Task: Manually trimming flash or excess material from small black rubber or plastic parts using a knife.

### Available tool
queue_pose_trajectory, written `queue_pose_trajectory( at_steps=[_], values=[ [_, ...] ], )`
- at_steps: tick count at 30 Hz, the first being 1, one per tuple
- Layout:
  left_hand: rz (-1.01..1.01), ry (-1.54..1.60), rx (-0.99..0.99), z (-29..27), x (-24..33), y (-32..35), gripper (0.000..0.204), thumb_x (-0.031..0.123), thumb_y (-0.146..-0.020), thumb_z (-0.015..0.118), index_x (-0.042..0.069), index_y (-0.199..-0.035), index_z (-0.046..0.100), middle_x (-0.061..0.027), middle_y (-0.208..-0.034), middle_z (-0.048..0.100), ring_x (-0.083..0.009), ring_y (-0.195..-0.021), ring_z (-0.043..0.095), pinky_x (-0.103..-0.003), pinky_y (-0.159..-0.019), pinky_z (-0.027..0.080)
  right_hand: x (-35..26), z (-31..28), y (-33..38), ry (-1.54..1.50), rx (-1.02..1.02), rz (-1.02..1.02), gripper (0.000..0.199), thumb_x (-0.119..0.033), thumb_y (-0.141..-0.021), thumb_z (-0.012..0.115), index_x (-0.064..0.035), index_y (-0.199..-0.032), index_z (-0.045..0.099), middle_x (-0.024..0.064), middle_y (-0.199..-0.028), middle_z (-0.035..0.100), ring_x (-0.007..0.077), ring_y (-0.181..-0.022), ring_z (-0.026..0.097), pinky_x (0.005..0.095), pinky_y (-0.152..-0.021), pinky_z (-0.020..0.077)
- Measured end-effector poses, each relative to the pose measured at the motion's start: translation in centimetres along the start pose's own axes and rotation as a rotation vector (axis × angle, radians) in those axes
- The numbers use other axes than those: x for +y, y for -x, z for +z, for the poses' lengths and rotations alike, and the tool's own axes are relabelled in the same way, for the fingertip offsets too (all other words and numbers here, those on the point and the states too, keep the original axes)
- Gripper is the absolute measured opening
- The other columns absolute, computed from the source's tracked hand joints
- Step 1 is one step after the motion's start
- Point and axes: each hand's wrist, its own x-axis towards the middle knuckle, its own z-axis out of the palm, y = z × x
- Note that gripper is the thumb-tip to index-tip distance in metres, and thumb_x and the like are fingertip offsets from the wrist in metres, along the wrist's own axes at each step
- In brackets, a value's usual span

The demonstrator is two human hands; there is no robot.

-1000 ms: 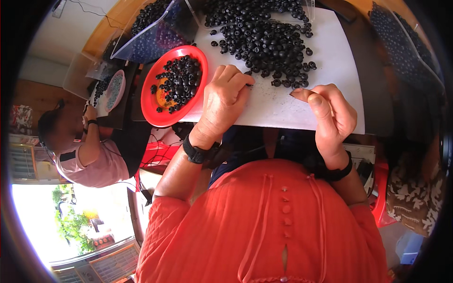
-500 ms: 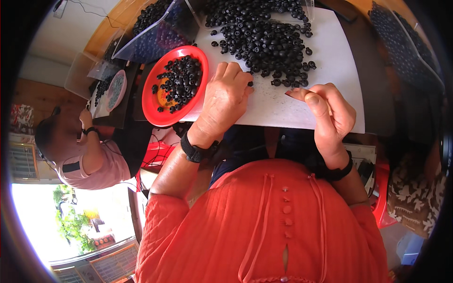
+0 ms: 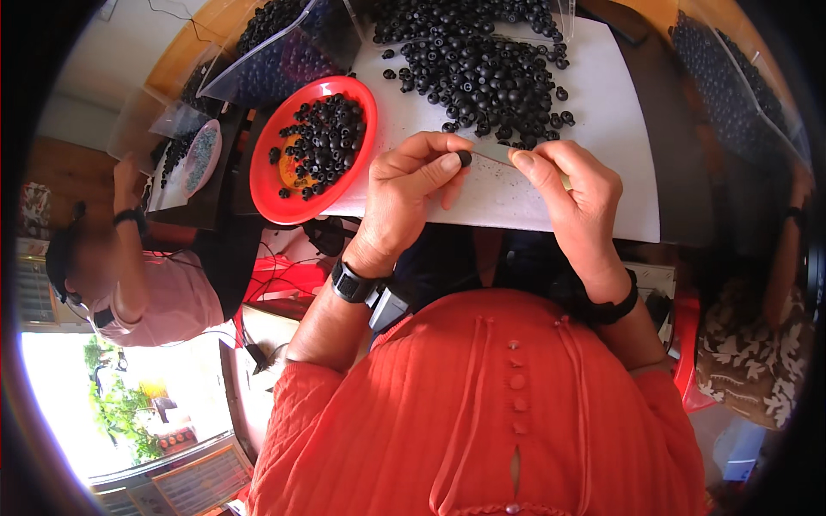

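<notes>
Between the thumb and forefinger of my left hand (image 3: 408, 182) is a small round black part (image 3: 465, 158). A thin flat metal blade (image 3: 492, 152) is pinched in my right hand (image 3: 578, 184), its far end close to the black part; whether the two touch I cannot tell. Just beyond both hands a heap of similar black parts (image 3: 482, 82) spreads over the white board (image 3: 615, 120). Left of my left hand stands a red plate (image 3: 261, 181) with many more black parts on its yellow-patterned middle.
Clear plastic bins with black parts stand at the back left (image 3: 288, 56) and far right (image 3: 736, 90). Dark specks dot the board near my hands. A co-worker (image 3: 163, 297) sits at the left by another plate (image 3: 202, 157); a second person's arm (image 3: 787, 258) shows at right.
My left hand has turned and lifted a black part from beside the heap. My right hand has moved left, bringing the blade beside it. The co-worker at left has raised an arm.
</notes>
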Motion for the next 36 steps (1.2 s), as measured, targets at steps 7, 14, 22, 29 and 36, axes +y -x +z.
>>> queue_pose_trajectory(
  at_steps=[7,14,22,29,36],
  values=[
    [-0.006,0.269,-0.027,0.2,-0.5,0.2,0.026,0.008,-0.103,0.062,-0.006,-0.125,0.066,-0.0123,-0.100,0.069,-0.0181,-0.080,0.064,-0.029,-0.066,0.051,0.2,0.3,0.1,0.062,-0.012,0.014,0.024,-0.020,-0.091,0.081,-0.0024,-0.079,0.070,0.0073,-0.066,0.063,0.0196,-0.056,0.058,0.0338,-0.052,0.0434],
    [0.038,0.312,-0.054,0.3,-0.8,0.0,0.024,0.004,-0.104,0.060,-0.006,-0.125,0.066,-0.0126,-0.104,0.070,-0.0173,-0.084,0.065,-0.031,-0.069,0.054,0.0,0.3,0.1,0.070,-0.025,0.049,0.025,-0.021,-0.091,0.081,-0.0026,-0.079,0.070,0.0069,-0.066,0.063,0.0188,-0.055,0.058,0.0332,-0.053,0.0437],
    [0.022,0.372,-0.097,1.0,-1.0,0.0,0.025,0.002,-0.104,0.059,-0.006,-0.127,0.066,-0.0147,-0.105,0.070,-0.0200,-0.088,0.067,-0.033,-0.069,0.056,0.1,0.3,0.1,0.066,-0.013,0.022,0.026,-0.022,-0.091,0.081,-0.0027,-0.078,0.070,0.0066,-0.065,0.062,0.0180,-0.055,0.057,0.0329,-0.052,0.0435],
    [0.012,0.416,-0.110,0.5,-1.4,-0.1,0.026,0.002,-0.104,0.059,-0.006,-0.128,0.065,-0.0159,-0.106,0.070,-0.0219,-0.091,0.067,-0.034,-0.069,0.057,0.3,0.3,0.1,0.063,0.018,0.014,0.026,-0.022,-0.091,0.081,-0.0027,-0.078,0.070,0.0070,-0.064,0.062,0.0178,-0.054,0.056,0.0325,-0.051,0.0424],
    [0.024,0.425,-0.125,0.6,-1.5,-0.1,0.026,0.002,-0.104,0.059,-0.006,-0.128,0.065,-0.0167,-0.106,0.070,-0.0231,-0.092,0.067,-0.034,-0.070,0.057,0.1,0.3,0.0,0.081,-0.019,0.041,0.026,-0.023,-0.091,0.080,-0.0032,-0.077,0.070,0.0065,-0.064,0.062,0.0179,-0.053,0.056,0.0326,-0.051,0.0423]
  ],
)
